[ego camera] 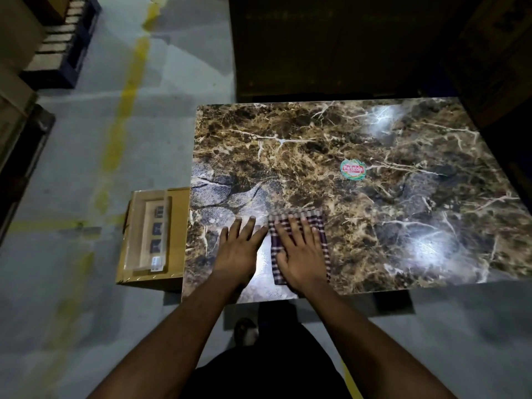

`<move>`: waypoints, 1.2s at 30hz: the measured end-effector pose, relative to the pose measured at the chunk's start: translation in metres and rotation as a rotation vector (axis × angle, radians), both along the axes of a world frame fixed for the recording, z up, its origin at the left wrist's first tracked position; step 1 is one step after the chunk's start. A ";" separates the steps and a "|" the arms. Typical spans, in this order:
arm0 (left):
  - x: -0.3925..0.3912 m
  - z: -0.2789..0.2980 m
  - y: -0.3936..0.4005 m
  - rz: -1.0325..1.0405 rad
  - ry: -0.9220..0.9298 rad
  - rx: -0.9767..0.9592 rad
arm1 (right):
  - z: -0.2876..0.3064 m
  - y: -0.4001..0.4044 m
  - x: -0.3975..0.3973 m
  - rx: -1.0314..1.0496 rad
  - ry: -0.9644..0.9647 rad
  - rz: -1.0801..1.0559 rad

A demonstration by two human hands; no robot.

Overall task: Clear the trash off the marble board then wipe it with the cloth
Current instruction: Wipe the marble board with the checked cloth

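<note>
The brown veined marble board [403, 203] fills the right half of the head view. A folded purple-and-white checked cloth [322, 223] lies on its near left part. My right hand [302, 254] presses flat on the cloth with straight fingers. Just left of it, my left hand [239, 249] rests flat on the bare marble, its fingers spread. A round green-and-red sticker [353, 168] sits near the middle of the board. No loose trash shows on the board.
A cardboard box [175, 234] with a clear packet [149, 234] lying on it stands against the board's left edge. Grey floor with yellow lines [121, 122] lies to the left. Dark boxes [316, 44] stand behind the board; a pallet [63, 44] is at the far left.
</note>
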State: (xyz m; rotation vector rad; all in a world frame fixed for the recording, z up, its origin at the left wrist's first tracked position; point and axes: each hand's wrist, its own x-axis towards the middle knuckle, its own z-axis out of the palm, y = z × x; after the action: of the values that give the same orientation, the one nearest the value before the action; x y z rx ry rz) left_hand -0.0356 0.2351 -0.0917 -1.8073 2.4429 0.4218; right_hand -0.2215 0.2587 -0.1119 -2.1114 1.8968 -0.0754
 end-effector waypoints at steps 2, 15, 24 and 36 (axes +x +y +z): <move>0.001 0.001 0.007 -0.007 0.001 0.006 | -0.001 0.021 -0.008 0.002 0.002 0.063; -0.012 -0.004 0.033 -0.044 0.027 -0.024 | -0.001 0.051 -0.028 -0.004 0.039 0.037; -0.038 0.001 0.025 -0.034 -0.036 0.018 | -0.001 0.022 -0.036 0.004 0.037 -0.029; -0.072 0.008 -0.017 0.001 -0.014 -0.008 | 0.000 -0.017 -0.065 0.011 0.022 -0.063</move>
State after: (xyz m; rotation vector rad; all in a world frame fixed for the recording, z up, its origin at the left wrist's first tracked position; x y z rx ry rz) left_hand -0.1080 0.2183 -0.0836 -1.8087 2.4379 0.3995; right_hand -0.2863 0.2415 -0.1124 -2.0529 1.9721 -0.0555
